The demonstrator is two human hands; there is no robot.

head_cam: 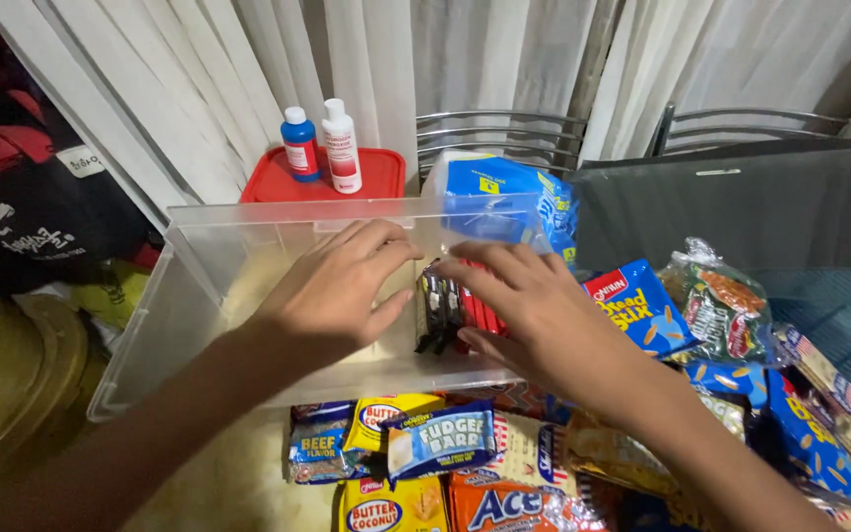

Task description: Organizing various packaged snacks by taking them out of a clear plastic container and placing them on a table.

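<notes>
Both my hands reach into a clear plastic bin (189, 296). My left hand (332, 291) hovers flat inside it, fingers spread, holding nothing. My right hand (529, 305) rests on a row of small dark and red snack packs (445, 310) standing upright against the bin's right side; whether it grips one I cannot tell. A blue snack bag (504, 197) shows behind the bin's far wall.
Several snack packets (440, 443) in yellow, blue and orange lie in a heap in front of the bin and to the right. A red lid (386, 172) with two small bottles (322, 146) sits behind. Metal chair backs and white curtains stand at the rear; a dark bag is at left.
</notes>
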